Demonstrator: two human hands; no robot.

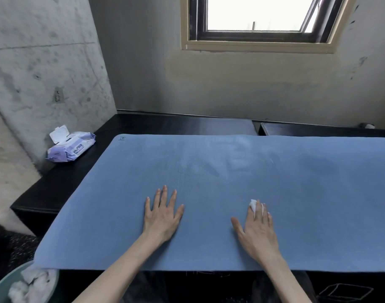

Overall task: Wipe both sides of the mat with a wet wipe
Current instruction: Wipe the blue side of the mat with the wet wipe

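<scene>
A blue mat (220, 171) lies flat over a black table and runs off the right edge of the view. My left hand (162, 213) rests palm down on the mat with its fingers spread and holds nothing. My right hand (256, 228) lies flat on the mat to the right, pressing a small white wet wipe (253, 204) under its straight fingertips. A faint damp sheen shows on the mat's far middle part.
A purple wet-wipe pack (71, 146) with its lid flipped open sits on the black table (56, 186) at the far left, beside a concrete wall. A teal bin (3, 285) with crumpled used wipes stands at the bottom left. A window is above.
</scene>
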